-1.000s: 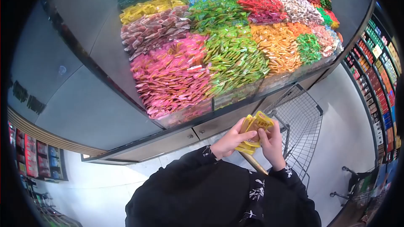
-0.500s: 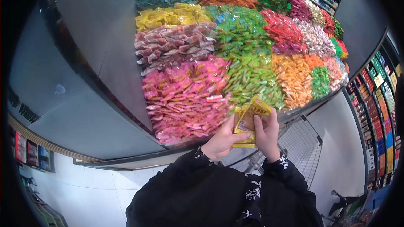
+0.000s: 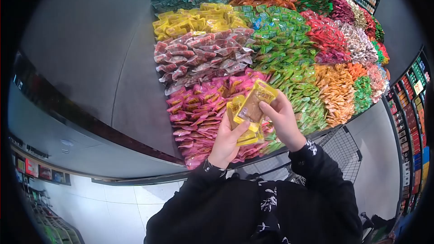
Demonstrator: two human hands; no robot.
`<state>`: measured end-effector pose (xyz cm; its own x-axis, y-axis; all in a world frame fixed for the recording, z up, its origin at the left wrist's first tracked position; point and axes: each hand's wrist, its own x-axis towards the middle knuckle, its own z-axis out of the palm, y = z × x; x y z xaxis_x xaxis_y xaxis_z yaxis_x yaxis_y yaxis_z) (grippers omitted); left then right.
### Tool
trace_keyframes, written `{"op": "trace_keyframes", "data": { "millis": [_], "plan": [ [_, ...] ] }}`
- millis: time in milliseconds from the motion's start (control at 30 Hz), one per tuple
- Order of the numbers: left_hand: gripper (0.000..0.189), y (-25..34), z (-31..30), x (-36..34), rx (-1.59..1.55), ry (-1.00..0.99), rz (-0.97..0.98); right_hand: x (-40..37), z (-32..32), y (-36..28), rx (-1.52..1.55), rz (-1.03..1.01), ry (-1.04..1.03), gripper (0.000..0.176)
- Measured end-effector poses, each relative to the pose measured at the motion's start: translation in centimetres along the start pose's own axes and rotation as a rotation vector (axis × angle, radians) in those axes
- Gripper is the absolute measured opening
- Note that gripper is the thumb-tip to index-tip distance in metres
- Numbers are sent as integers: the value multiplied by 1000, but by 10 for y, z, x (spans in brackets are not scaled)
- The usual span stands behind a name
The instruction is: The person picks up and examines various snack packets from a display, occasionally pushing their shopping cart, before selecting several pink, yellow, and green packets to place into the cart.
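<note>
Yellow snack packets (image 3: 257, 100) with clear windows and brown contents are fanned out between my two hands. My left hand (image 3: 224, 143) is closed on the lower packets at their left side, thumb across the front. My right hand (image 3: 284, 118) pinches the top packet by its right edge, thumb on its face. Both hands are over the front of the display, near a heap of pink packets (image 3: 196, 110). Beyond lies a pile of yellow packets (image 3: 194, 20), with brownish-red clear packets (image 3: 203, 49) in front of it and green packets (image 3: 289, 40) to the right.
More heaps, such as orange packets (image 3: 337, 90) and red packets (image 3: 323, 29), fill the display. A wire shopping cart (image 3: 343, 151) stands at its front right. Stocked shelves (image 3: 409, 131) line the right side, and a dark grey panel (image 3: 95, 54) borders the left.
My hands have risen and moved slightly left over the pink heap. The packets are spread further apart, the top one now showing more of its face. The view has shifted a little.
</note>
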<state>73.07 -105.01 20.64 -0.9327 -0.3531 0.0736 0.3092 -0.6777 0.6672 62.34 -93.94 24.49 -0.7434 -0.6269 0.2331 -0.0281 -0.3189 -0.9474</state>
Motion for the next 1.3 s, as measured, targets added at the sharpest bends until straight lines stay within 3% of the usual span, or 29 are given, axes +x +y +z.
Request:
{"op": "trace_keyframes", "data": {
  "millis": [100, 200, 300, 367, 500, 533, 600, 633, 733, 900, 1000, 1067, 1100, 1167, 1300],
  "plan": [
    [50, 9, -3, 8, -30, -10, 41, 23, 4, -10, 123, 10, -79, 27],
    [48, 23, -1, 14, -20, -13, 88, 45, -4, -16, 10, 58, -199, 35],
    [47, 30, 7, 11, 28, 35, 133, 79, -7, -40, -105, -6, -156, 37],
    [46, 29, 8, 4, 44, 79, 128, 122, -7, -58, -110, -186, -48, 39],
    [43, 15, -1, 4, 14, 135, 75, 235, -8, -78, -417, -452, 63, 30],
    [41, 14, 0, 3, 46, 136, 71, 250, -3, -77, -413, -455, 57, 30],
    [40, 11, -1, -1, 73, 158, 77, 264, 15, -76, -987, -539, -9, 26],
    [39, 10, -2, -2, 95, 174, 77, 266, 23, -71, -948, -472, -78, 24],
    [40, 12, -2, -9, 132, 182, 84, 285, 39, -44, -1083, -744, -155, 24],
    [41, 15, -2, -18, 151, 211, 92, 296, 54, -26, -1076, -674, -198, 24],
    [42, 13, -7, -18, 135, 204, 104, 298, 61, -24, -1165, -520, -307, 26],
    [41, 12, -9, -15, 75, 233, 80, 294, 64, -22, -1350, -438, -498, 26],
    [41, 12, -10, -14, 77, 234, 82, 300, 65, -6, -1369, -513, -498, 26],
    [38, 14, -10, -11, -51, 247, 88, 304, 69, 3, -1391, -368, -448, 29],
    [36, 26, -5, -10, -136, 237, 94, 280, 75, 4, -1470, -429, -320, 33]
  ]
}}
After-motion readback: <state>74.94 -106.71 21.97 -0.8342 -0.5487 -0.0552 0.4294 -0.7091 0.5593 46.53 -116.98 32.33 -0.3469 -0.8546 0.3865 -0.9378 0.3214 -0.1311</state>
